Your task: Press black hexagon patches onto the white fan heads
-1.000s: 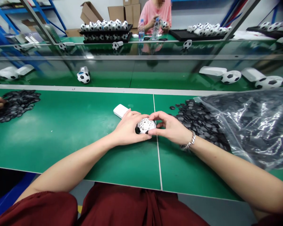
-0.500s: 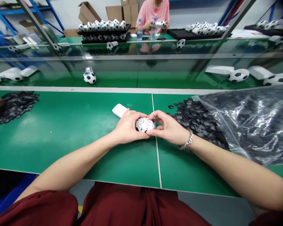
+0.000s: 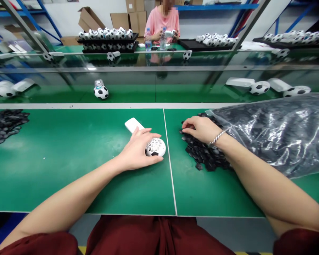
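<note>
My left hand (image 3: 134, 151) curls round the ball-shaped head of a white football-patterned device (image 3: 156, 145). Its openwork white grille faces up, with a black patch visible on the near side. The white handle (image 3: 133, 124) sticks out beyond my fingers, and part of the device is hidden under the hand. To the right, my right hand (image 3: 203, 130) is at a heap of small flat black plastic pieces (image 3: 208, 161). Thumb and forefinger are pinched together at a black piece (image 3: 181, 131) on the heap's left edge.
A clear plastic bag (image 3: 271, 131) of black pieces lies at right; another black heap (image 3: 6, 125) is at far left. Beyond a pale strip (image 3: 117, 106), football-patterned devices (image 3: 101, 91) stand or lie. Across the way sits a person (image 3: 162, 23) near bottles and loaded black trays (image 3: 106, 49).
My right hand has left the device and moved right to the black heap. My left hand keeps hold of the device. The view has shifted slightly.
</note>
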Motion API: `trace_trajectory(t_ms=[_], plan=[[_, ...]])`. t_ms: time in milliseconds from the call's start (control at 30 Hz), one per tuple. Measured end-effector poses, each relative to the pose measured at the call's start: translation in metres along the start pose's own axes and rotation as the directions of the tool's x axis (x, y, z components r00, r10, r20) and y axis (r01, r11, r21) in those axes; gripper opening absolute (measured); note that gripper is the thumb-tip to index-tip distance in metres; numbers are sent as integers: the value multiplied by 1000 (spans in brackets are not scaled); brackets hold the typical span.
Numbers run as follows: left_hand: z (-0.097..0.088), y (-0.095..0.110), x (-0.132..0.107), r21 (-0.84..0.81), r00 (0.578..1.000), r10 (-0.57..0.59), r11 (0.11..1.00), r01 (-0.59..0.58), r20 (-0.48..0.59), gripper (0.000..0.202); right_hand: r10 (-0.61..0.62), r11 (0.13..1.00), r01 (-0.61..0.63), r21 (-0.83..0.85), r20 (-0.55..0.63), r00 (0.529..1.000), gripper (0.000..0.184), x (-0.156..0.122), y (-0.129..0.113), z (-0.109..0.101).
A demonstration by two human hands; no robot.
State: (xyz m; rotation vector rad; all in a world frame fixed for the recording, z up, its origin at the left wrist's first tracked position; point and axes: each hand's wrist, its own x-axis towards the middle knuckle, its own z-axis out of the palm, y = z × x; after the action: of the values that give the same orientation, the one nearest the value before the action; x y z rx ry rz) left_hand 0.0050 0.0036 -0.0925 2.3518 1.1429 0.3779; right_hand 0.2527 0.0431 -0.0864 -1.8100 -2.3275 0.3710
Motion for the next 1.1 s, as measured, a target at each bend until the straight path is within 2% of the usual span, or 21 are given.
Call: trace_trajectory(t_ms=[167, 333, 500, 633, 767, 867, 967, 1100], plan=[[-3, 8, -6, 3, 997, -37, 999, 36, 69, 57, 21, 987, -15, -157, 35, 999, 17, 2, -2, 9], [-6, 6, -5, 80, 995, 22, 996, -30, 98, 51, 43, 977, -34, -211, 39, 998, 15, 2, -6, 10], [-5, 1, 1, 197, 996, 78, 977, -85, 44, 57, 28, 981, -27, -191, 4, 1000, 10, -1, -12, 11], [1, -5, 4, 92, 997, 77, 993, -76, -14, 64, -5, 987, 0, -159, -31, 999, 5, -3, -14, 14], [5, -11, 3, 1, 993, 115, 993, -115, 3, 66, -34, 997, 33, -72, -13, 999, 6, -5, -14, 11], [4, -13, 2, -5, 989, 150, 989, -150, 21, 69, -146, 989, 145, 10, 40, 989, 14, -10, -19, 3], [-1, -14, 1, -37, 986, 151, 988, -148, 76, 64, -295, 948, 285, 139, 60, 953, 16, -16, -29, -2], [-7, -15, -2, -119, 978, 129, 987, -110, 163, 64, -353, 882, 322, 344, 30, 935, 10, -25, -44, -2]])
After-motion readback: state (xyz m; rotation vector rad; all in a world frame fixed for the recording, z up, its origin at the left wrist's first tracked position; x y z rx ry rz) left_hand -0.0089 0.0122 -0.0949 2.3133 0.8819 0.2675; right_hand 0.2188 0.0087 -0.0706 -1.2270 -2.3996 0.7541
